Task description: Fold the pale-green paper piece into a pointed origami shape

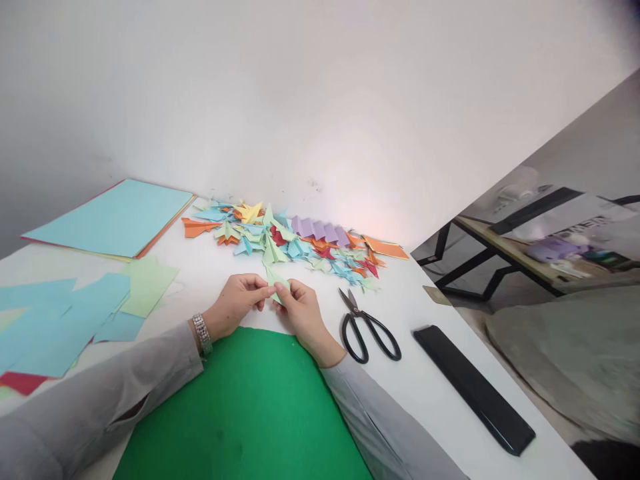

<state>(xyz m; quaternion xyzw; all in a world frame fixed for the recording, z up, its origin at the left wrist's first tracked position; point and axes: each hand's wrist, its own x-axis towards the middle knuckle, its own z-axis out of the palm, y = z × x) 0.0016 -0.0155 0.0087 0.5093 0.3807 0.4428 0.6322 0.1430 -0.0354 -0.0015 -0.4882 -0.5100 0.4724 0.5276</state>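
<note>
Light green paper (275, 278) sits in the middle of the view, held just above the white table (403, 303) beyond the far edge of a green mat (240, 407). Through the head camera I see my left hand (234, 301) and right hand (306, 315) close together, each with thumb and fingers pinched on that small piece, its narrow end pointing to the far side. I judge it partly shaped, since some of it looks doubled, but the fingers cover too much for me to count the creases. Plenty looks done already: a heap of folded pieces (273, 252) in many colours spreads along the far side, with a pleated purple strip (320, 231) among them. Much paper is left unfolded as well; on the left I make out loose sheets (95, 320) in blue and green, and farther back a stack of large sheets (115, 217) with blue on top. How many of these are meant for use, I cannot tell. To the right, black-handled scissors (355, 311) lie partly open near my right hand, untouched, and a long black object (475, 390) rests nearer the table's right edge.
</note>
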